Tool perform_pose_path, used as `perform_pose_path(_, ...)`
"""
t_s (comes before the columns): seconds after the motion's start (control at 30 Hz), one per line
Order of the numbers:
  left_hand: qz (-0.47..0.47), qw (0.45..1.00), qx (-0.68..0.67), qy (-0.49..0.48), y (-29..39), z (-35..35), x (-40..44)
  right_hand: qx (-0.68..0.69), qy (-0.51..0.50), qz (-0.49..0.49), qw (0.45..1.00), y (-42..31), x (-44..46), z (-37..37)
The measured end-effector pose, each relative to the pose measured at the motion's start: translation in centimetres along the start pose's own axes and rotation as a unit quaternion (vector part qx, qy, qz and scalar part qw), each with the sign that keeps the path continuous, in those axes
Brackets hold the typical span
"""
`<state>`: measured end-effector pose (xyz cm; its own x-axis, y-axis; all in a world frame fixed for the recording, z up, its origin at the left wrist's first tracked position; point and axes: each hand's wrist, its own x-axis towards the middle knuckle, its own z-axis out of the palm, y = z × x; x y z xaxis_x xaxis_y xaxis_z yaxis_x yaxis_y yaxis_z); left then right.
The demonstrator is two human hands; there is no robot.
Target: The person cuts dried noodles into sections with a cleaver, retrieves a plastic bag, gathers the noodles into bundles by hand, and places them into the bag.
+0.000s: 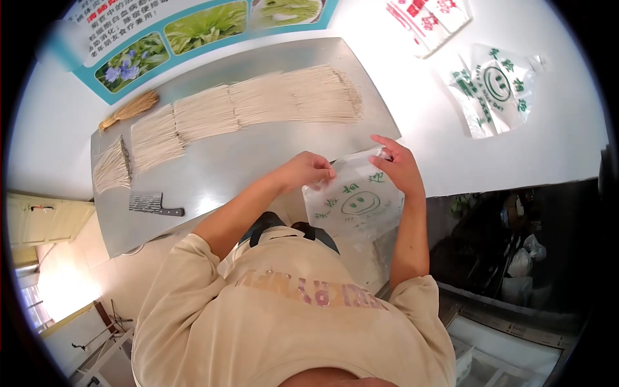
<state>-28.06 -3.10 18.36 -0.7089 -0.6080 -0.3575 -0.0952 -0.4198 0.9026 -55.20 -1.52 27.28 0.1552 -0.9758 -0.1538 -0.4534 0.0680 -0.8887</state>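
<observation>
A clear plastic bag (358,205) with a green smiley face and green characters hangs in front of my body, at the table's near edge. My left hand (308,171) pinches its upper left edge between thumb and fingers. At the upper right corner, my right hand (401,171) holds the bag, its index finger stretched out and its thumb apart from it. Beyond my hands, several bundles of thin dry noodles (261,102) lie in a row on the metal table top (258,151). A shorter noodle bundle (112,166) lies at the left end.
A cleaver (155,204) with a dark handle rests near the table's left front edge. Behind the noodles lies a straw brush (129,109). Another smiley plastic bag (495,90) and a red-printed bag (429,24) lie on the white surface at right. A poster (206,29) stands at the back.
</observation>
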Motion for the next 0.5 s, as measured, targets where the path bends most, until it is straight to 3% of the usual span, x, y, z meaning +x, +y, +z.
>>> perform_pose_path(0.07, -0.001, 0.999, -0.017, 0.034, -1.4, -1.7, -0.7, -0.041, -0.015, -0.011, 0.999, -0.8, 1.6, 1.9)
perform_pose_path(0.3, -0.008, 0.997, -0.069, 0.020, -1.4, -4.4, -5.2, -0.115, -0.018, -0.067, 0.991, -3.3, 7.0, 6.7)
perform_pose_path(0.37, -0.003, 0.997, -0.064, 0.041, -1.4, -4.5, -5.5, -0.230, 0.122, -0.335, 0.905, -3.2, 8.4, 8.3)
perform_pose_path(0.4, 0.001, 0.992, -0.107, 0.073, -1.9, -4.5, -5.3, -0.223, 0.121, -0.341, 0.905, -3.7, 8.3, 9.1)
perform_pose_path(0.47, 0.007, 0.982, -0.147, 0.115, -2.2, -4.6, -5.2, -0.158, 0.278, -0.357, 0.878, -4.5, 6.8, 10.4)
perform_pose_path(0.5, 0.012, 0.971, -0.191, 0.143, -2.2, -4.4, -5.2, -0.108, 0.246, -0.323, 0.907, -3.5, 6.1, 11.2)
